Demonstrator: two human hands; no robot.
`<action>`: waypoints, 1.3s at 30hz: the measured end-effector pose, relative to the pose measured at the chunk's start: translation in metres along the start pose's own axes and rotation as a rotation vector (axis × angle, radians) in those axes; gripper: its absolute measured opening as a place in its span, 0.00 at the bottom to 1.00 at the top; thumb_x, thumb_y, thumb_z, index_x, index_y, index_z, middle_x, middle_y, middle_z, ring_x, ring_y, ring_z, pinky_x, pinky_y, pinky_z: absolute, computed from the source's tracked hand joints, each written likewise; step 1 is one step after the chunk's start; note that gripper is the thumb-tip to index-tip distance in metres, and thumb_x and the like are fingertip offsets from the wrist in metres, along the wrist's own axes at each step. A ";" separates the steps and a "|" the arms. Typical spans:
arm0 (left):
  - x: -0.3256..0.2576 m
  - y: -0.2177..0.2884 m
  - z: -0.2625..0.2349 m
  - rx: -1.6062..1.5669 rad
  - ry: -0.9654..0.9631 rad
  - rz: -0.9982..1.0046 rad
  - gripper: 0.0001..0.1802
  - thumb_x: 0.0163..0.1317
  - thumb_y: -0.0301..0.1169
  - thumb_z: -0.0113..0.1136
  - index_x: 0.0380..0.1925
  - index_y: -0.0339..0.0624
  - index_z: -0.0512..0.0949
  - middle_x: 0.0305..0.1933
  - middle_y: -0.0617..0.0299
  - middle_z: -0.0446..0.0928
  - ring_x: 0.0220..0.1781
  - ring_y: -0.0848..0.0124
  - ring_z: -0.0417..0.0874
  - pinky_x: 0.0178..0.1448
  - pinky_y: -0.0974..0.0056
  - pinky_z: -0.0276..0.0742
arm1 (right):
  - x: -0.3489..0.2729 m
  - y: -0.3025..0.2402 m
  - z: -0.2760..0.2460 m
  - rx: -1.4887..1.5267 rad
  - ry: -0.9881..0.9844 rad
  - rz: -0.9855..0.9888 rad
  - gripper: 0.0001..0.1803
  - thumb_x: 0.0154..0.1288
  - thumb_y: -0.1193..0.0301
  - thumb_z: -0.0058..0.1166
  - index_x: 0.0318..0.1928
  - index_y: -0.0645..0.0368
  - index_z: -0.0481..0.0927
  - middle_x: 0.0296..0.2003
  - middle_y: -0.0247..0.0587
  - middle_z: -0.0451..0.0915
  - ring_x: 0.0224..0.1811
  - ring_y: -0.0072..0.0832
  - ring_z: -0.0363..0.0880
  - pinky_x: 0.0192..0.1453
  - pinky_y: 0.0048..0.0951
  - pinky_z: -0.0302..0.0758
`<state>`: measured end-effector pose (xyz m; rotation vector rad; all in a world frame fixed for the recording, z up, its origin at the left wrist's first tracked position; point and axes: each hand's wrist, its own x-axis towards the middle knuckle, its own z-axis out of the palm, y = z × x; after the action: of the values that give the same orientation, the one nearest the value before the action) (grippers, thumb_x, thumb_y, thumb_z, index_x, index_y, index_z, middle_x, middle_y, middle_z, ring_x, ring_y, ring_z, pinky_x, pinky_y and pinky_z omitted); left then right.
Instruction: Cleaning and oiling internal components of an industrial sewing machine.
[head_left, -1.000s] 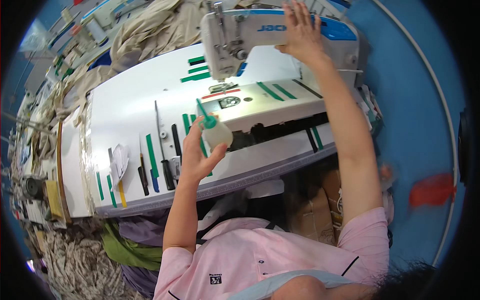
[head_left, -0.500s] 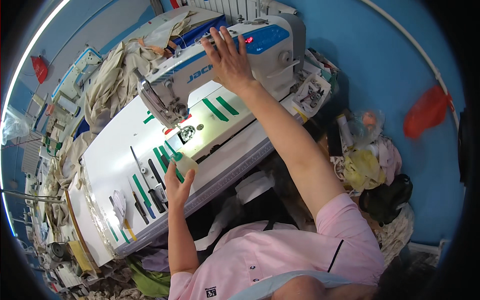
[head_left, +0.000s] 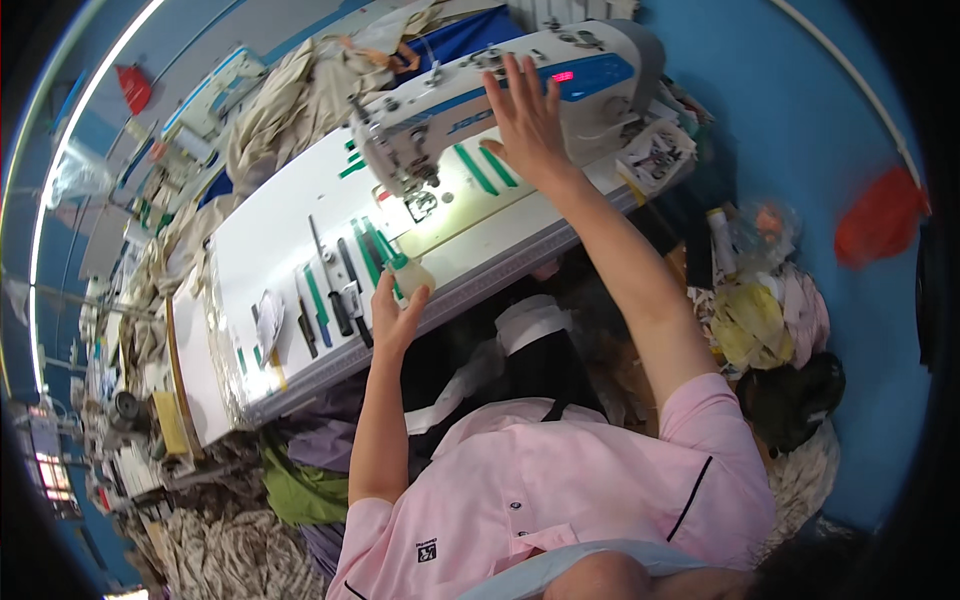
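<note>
My left hand [head_left: 393,312] is closed around a small pale squeeze bottle [head_left: 417,281] with a green cap and spout. It holds the bottle over the table's near edge, spout tilted away from me toward the lit needle area [head_left: 422,207] of a white and blue sewing machine [head_left: 590,118]. Round metal parts show there beneath the machine head [head_left: 392,155]. My right hand [head_left: 530,130] has its fingers spread at the front of the machine's arm and holds nothing. Whether the palm presses on the machine cannot be made out.
Left of the bottle, scissors [head_left: 340,312], other slim tools and green strips lie on the white table [head_left: 268,218]. A white tray of small parts [head_left: 655,155] stands at the machine's right end. Beige cloth [head_left: 290,105] is heaped behind; bags and rags [head_left: 750,325] pile up at right.
The whole view has shifted, so the machine, table and both hands appear farther right. The left hand still grips the bottle, and the right hand stays spread at the machine's arm.
</note>
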<state>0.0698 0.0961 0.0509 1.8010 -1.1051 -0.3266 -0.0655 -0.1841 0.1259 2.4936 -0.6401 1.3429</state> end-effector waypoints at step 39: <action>-0.009 -0.051 0.005 -0.116 0.211 0.161 0.35 0.51 0.34 0.63 0.60 0.32 0.67 0.65 0.46 0.69 0.71 0.50 0.66 0.69 0.53 0.63 | -0.083 0.011 0.071 0.393 -0.089 0.576 0.05 0.61 0.72 0.58 0.34 0.60 0.83 0.32 0.44 0.82 0.29 0.38 0.80 0.38 0.35 0.78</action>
<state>0.0892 0.1070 0.0041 1.5935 -1.0517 -0.0995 -0.0586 -0.2009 0.0178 2.8093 -1.3035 1.6882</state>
